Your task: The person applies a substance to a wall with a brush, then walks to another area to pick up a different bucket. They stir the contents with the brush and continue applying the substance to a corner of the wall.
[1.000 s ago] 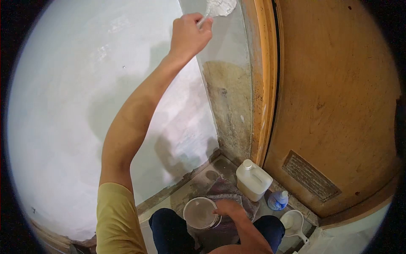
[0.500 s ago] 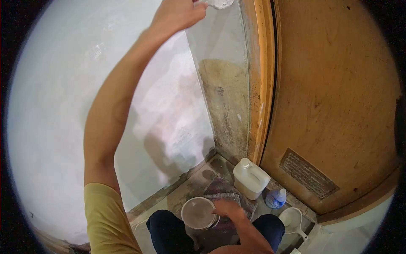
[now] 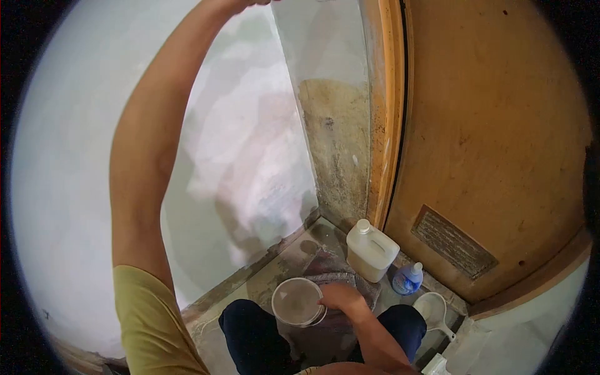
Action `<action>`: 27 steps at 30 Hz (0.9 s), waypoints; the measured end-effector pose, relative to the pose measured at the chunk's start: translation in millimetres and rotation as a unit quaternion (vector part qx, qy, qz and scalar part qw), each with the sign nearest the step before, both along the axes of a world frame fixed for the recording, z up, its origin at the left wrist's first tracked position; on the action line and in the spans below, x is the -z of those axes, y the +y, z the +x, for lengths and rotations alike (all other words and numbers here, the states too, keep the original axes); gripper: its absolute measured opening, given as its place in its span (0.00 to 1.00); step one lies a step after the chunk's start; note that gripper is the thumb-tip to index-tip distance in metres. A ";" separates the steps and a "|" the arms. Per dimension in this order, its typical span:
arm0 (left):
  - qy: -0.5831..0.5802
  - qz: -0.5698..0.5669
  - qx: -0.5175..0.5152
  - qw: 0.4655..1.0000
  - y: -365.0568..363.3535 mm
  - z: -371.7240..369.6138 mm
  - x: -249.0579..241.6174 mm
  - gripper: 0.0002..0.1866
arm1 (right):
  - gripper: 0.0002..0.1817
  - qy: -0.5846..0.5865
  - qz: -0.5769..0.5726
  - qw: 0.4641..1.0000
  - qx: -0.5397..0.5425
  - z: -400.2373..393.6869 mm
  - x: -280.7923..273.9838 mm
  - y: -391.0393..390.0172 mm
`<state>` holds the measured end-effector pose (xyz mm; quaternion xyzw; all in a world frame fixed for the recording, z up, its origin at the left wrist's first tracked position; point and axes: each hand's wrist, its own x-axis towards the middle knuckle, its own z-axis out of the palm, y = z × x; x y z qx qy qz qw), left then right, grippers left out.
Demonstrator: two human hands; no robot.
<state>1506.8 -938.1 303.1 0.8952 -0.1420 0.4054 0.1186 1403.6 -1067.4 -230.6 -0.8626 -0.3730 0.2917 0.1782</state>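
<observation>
My left arm [image 3: 140,169] reaches straight up along the white-coated wall [image 3: 69,162]; its hand passes out of the top edge of the view, so whatever it holds is hidden. Low down, my right hand [image 3: 340,297] grips the rim of a small white bucket [image 3: 294,301] that stands on the floor between my knees. The bucket's inside looks pale grey.
A narrow wall strip [image 3: 334,144] beside the orange door frame [image 3: 386,125] is stained brown lower down. On the floor by the wooden door [image 3: 494,137] stand a white jug [image 3: 372,251], a blue bottle [image 3: 407,280] and a white scoop [image 3: 434,310]. A cloth [image 3: 330,267] lies under them.
My left hand has risen along the wall with the coated tool and left the view at the top. My right hand has stayed on the bucket's rim.
</observation>
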 end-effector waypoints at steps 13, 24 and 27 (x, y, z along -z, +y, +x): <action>-0.222 0.126 -0.113 0.960 -0.4 64.9 56.8 0.10 | 0.19 -0.039 0.010 0.999 -0.008 -6.2 15.7 -2.0; -0.157 0.172 -0.054 0.971 29.1 25.6 137.4 0.10 | 0.17 -0.004 0.030 0.999 -0.021 -7.4 -2.0 -14.6; -0.101 0.032 -0.035 0.994 33.9 13.7 112.4 0.14 | 0.18 0.018 0.002 0.999 -0.037 -5.8 -10.2 -12.5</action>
